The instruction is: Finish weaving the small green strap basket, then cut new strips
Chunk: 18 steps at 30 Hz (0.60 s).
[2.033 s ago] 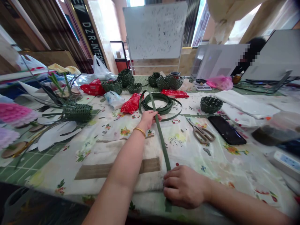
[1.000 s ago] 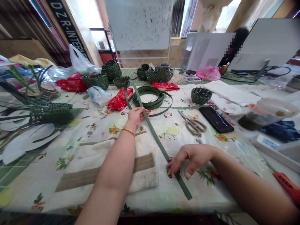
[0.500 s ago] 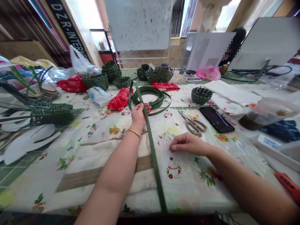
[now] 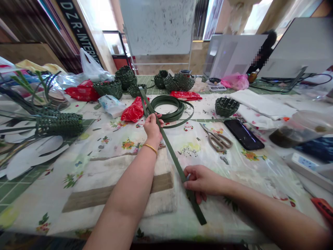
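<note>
A flat green strip (image 4: 170,149) runs slantwise over the table, its near end pointing toward me and to the right. My left hand (image 4: 153,127) pinches it near its far end, just in front of the coil of green strip (image 4: 166,107). Closer to me, my right hand (image 4: 199,182) has thumb and fingers closed on the same strip, a little above its near end. Scissors (image 4: 218,139) lie beyond my right hand, beside a black phone (image 4: 244,134). Under my left forearm lies a whitish cloth with brown stripes (image 4: 99,177).
Woven green baskets (image 4: 226,106) stand along the back and right. An unfinished basket (image 4: 59,123) with loose strips lies on its side at left. Red packets (image 4: 133,110) sit near the coil. A plastic tub (image 4: 288,130) and power strip (image 4: 307,166) are at right.
My right hand has moved down and left and closed on the strip. The strip's near end has swung to the right, while my left hand has kept its hold.
</note>
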{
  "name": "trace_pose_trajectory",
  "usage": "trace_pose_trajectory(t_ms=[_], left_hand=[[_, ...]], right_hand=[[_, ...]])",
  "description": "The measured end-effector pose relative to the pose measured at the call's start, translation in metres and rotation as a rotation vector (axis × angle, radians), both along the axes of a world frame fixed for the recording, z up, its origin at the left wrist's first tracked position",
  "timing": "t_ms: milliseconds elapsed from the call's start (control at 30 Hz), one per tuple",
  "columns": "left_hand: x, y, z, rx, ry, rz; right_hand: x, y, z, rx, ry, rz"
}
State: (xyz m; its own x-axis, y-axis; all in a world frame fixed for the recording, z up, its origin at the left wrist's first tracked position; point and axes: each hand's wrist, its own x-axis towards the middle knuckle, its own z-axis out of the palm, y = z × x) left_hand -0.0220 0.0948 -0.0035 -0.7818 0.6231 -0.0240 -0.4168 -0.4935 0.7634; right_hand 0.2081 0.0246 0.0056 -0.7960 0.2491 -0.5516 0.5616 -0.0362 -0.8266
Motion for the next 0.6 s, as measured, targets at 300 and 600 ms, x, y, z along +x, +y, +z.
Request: trace_pose_trajectory(t_ms=[300,600], left_hand=[[-0.003,-0.009,0.003,0.011,-0.017,-0.328],[-0.008,-0.012,-0.001,-0.015,-0.051,-0.369]], right_hand=[[-0.002,0.003,0.001,-0.035,-0.038,-0.01],[-0.001,0.007,0.002,-0.012,-0.108,-0.015]])
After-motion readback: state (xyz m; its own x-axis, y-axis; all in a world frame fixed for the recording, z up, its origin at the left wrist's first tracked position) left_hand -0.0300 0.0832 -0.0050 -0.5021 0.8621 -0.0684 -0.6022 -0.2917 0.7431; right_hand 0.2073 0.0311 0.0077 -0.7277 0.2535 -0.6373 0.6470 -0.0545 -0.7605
